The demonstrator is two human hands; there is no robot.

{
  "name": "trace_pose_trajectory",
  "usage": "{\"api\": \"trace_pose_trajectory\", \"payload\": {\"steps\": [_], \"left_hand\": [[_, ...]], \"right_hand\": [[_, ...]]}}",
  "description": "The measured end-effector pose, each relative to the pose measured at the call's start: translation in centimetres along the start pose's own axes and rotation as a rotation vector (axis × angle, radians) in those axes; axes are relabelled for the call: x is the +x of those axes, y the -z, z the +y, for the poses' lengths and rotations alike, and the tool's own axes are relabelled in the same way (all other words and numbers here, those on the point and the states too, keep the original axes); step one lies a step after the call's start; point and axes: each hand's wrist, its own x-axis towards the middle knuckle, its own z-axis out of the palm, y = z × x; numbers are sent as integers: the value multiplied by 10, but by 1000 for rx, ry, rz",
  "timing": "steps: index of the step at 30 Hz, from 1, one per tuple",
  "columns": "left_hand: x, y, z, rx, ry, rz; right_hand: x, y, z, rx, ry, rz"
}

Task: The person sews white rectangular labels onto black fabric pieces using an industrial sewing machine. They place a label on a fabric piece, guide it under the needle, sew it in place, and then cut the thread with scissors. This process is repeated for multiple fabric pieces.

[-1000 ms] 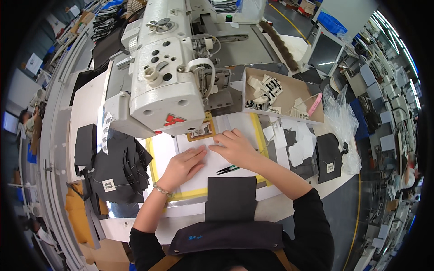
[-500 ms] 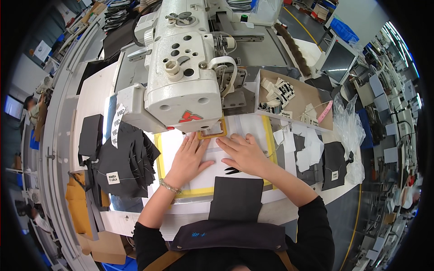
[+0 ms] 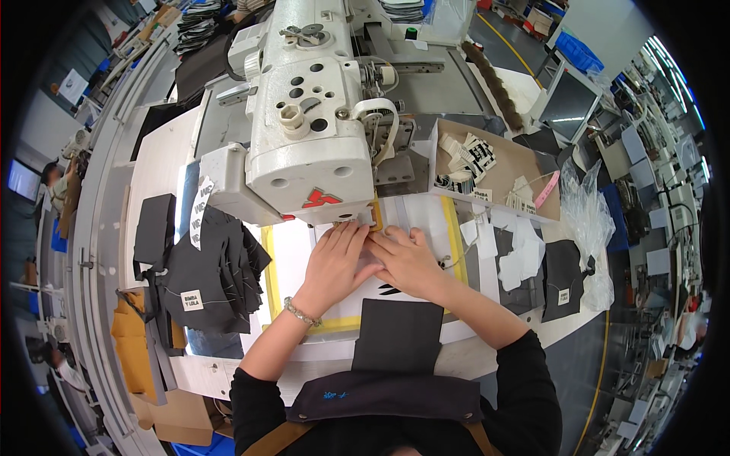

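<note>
Under the head of a white sewing machine (image 3: 308,163), both hands rest close together with fingers stretched out. My left hand (image 3: 338,262) covers much of a small yellow presser frame (image 3: 375,216). Just beside it is my right hand (image 3: 411,264), whose fingers lie near the left thumb. Whatever is beneath the fingertips is hidden. They lie over a white sheet (image 3: 293,266) bordered in yellow. The dark tips of what look like thread snips (image 3: 389,289) show below my right hand. A black fabric piece (image 3: 399,327) lies at the near edge, against my apron.
Left of the hands are stacked black fabric pieces (image 3: 217,277), one with a white label (image 3: 192,300). A cardboard box (image 3: 525,171) of printed labels stands to the right. Beyond white paper scraps (image 3: 521,251) are another black labelled piece (image 3: 561,277) and clear plastic (image 3: 589,220).
My left hand has moved right, over the yellow presser frame and up against my right hand. The right hand has shifted slightly, fingers still outstretched.
</note>
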Motion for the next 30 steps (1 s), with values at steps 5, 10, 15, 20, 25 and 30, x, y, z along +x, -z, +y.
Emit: {"api": "trace_pose_trajectory", "payload": {"steps": [5,10,15,20,25,30], "left_hand": [[10,-11,-6,-29,-5,-30],[12,-14,-8,-19,-9,-46],[10,-14,-9,40,-38,-63],[8,-14,-10,0,-17,-86],[11,-16,-13,-7,-36,-89],[18,-10,-10,-16,-40,-66]], "right_hand": [[-1,-4,0,44,-27,-20],[-1,9,-1,-8,-28,15],[-10,25,8,-27,-45,68],[-29,46,16,88,-32,-9],[-55,52,13,199,-19,-107],[-80,45,13,32,-45,-84]]}}
